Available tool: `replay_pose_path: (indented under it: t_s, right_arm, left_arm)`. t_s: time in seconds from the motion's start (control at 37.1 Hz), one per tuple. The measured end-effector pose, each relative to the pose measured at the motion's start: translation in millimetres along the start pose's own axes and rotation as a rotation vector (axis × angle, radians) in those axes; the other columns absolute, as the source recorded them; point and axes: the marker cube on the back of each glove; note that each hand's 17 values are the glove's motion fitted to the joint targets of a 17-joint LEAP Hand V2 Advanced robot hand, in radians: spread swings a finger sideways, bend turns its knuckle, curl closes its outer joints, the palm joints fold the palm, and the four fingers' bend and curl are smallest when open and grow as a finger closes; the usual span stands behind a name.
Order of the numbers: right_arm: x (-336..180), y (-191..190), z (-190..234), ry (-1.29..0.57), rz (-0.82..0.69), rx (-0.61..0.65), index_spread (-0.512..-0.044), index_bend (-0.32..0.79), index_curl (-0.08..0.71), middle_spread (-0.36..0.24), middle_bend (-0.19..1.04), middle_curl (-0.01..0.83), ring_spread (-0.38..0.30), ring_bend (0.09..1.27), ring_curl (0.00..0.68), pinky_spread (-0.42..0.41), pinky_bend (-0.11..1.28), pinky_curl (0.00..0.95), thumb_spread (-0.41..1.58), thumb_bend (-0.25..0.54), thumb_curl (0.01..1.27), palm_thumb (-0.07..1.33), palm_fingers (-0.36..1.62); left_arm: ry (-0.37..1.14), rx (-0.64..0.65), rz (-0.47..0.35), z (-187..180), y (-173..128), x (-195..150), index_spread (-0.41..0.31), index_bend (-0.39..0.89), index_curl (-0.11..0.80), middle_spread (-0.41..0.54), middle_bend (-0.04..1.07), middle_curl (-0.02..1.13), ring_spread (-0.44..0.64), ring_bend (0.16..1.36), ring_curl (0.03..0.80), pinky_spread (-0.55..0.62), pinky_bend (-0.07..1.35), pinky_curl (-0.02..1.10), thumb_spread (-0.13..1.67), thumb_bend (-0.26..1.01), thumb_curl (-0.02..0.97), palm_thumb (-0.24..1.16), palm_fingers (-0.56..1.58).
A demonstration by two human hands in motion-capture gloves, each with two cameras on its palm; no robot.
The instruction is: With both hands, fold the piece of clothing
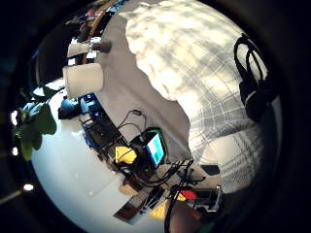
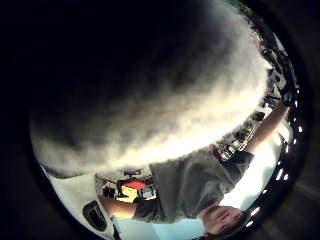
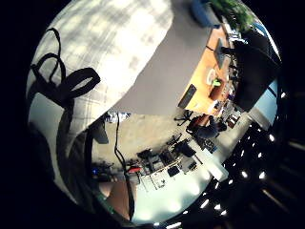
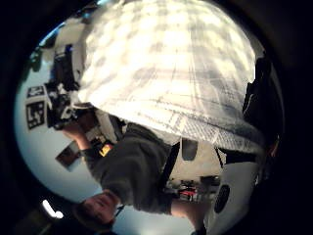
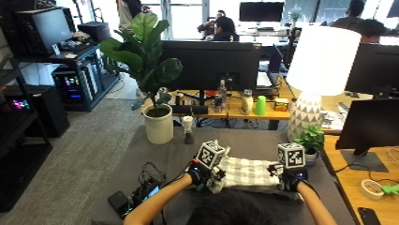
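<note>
A white and grey checked garment (image 5: 246, 172) lies flat on the grey table (image 5: 162, 159) just in front of me. My left hand (image 5: 201, 174) is at its left edge with fingers curled round a bunch of cloth. At the right edge, my right hand (image 5: 288, 180) grips the cloth in the same way. The checked cloth (image 4: 171, 68) fills most of the right thumb side palm view, with a folded hem showing. A blurred mass of cloth (image 2: 150, 100) covers the left thumb side palm view. The garment (image 1: 194, 73) spreads over the table in the left little finger side view.
A potted plant in a white pot (image 5: 157, 123) and a small bottle (image 5: 188, 129) stand at the table's far left. A white lamp (image 5: 305, 112) and a little plant (image 5: 310, 138) stand at the right. Black devices with cables (image 5: 140, 192) lie near left.
</note>
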Motion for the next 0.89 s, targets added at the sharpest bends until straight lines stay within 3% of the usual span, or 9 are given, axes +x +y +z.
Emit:
replay_pose_path:
  t_s: [0.19,0.32,0.38,0.51,0.62,0.67,0.75,0.83,0.89]
  right_arm:
    - [31.3,-57.3,-57.4,-0.009,0.122,0.081,-0.247,0.24,0.478,-0.164,0.38,0.556,-0.226,0.54,0.484,-0.266,0.47,0.442,0.31,-0.023,0.70,1.09,1.29]
    - [47.7,-115.6,-80.3,-0.028,0.216,0.108,-0.252,0.24,0.499,-0.163,0.39,0.559,-0.227,0.54,0.487,-0.268,0.48,0.443,0.27,-0.025,0.71,1.08,1.29]
    - [42.6,-123.8,-85.8,-0.030,0.249,0.120,-0.254,0.25,0.508,-0.164,0.39,0.560,-0.228,0.54,0.488,-0.269,0.47,0.444,0.26,-0.025,0.72,1.08,1.29]
    - [30.8,-151.2,-74.1,-0.016,0.340,0.161,-0.260,0.25,0.528,-0.166,0.40,0.563,-0.231,0.54,0.492,-0.268,0.47,0.446,0.23,-0.021,0.73,1.08,1.27]
    - [34.4,-186.9,-54.1,0.021,0.395,0.292,-0.262,0.24,0.538,-0.164,0.39,0.563,-0.232,0.54,0.495,-0.261,0.46,0.447,0.25,-0.019,0.74,1.09,1.22]
    - [36.6,-197.4,-49.9,0.050,0.393,0.386,-0.261,0.19,0.532,-0.161,0.36,0.553,-0.233,0.54,0.495,-0.255,0.47,0.449,0.29,-0.031,0.74,1.07,1.16]
    - [44.8,-197.8,-47.7,0.096,0.404,0.468,-0.254,0.07,0.485,-0.157,0.27,0.526,-0.218,0.55,0.493,-0.227,0.52,0.456,0.42,-0.023,0.74,1.05,1.01]
    - [51.7,-183.4,-44.6,0.089,0.406,0.420,-0.255,0.04,0.444,-0.155,0.25,0.517,-0.212,0.56,0.493,-0.211,0.54,0.461,0.54,-0.014,0.73,1.05,0.98]
    - [56.1,-172.6,-43.3,0.065,0.414,0.390,-0.254,0.04,0.416,-0.154,0.25,0.511,-0.209,0.55,0.487,-0.205,0.55,0.456,0.59,-0.011,0.72,1.05,0.98]
  left_arm:
    - [0.053,-0.006,-0.105,-63.3,-40.3,-36.8,-0.245,0.15,0.416,-0.300,0.37,0.60,-0.34,0.66,0.478,-0.36,0.42,0.44,1.57,0.26,0.503,0.61,1.16]
    - [0.106,-0.113,-0.309,-93.8,-49.4,-49.8,-0.245,0.14,0.418,-0.300,0.36,0.61,-0.34,0.65,0.480,-0.36,0.41,0.44,1.57,0.26,0.505,0.60,1.16]
    - [0.100,-0.134,-0.376,-92.2,-69.3,-54.8,-0.245,0.14,0.419,-0.300,0.36,0.61,-0.34,0.65,0.481,-0.36,0.41,0.44,1.57,0.26,0.507,0.60,1.16]
    - [0.049,-0.139,-0.437,-60.9,-136.5,-64.1,-0.249,0.15,0.425,-0.300,0.34,0.61,-0.34,0.63,0.478,-0.35,0.40,0.44,1.56,0.24,0.507,0.58,1.13]
    - [0.004,-0.072,-0.528,-39.2,-166.0,-72.3,-0.246,0.14,0.421,-0.299,0.32,0.61,-0.34,0.61,0.471,-0.34,0.39,0.44,1.54,0.23,0.499,0.56,1.10]
    - [-0.009,-0.042,-0.547,-33.9,-173.2,-76.1,-0.235,0.09,0.403,-0.301,0.33,0.61,-0.34,0.61,0.471,-0.34,0.38,0.44,1.54,0.22,0.491,0.56,1.07]
    - [-0.018,0.024,-0.576,-38.1,-174.1,-84.9,-0.201,0.06,0.374,-0.273,0.25,0.60,-0.32,0.56,0.467,-0.30,0.40,0.45,1.49,0.16,0.439,0.47,0.85]
    - [-0.016,0.124,-0.588,-50.3,-169.4,-90.5,-0.171,0.07,0.359,-0.235,0.16,0.58,-0.27,0.53,0.468,-0.25,0.43,0.47,1.41,0.09,0.393,0.38,0.66]
    - [0.002,0.162,-0.574,-56.5,-162.2,-87.9,-0.161,0.09,0.350,-0.224,0.15,0.56,-0.26,0.53,0.462,-0.23,0.43,0.46,1.38,0.06,0.377,0.36,0.66]
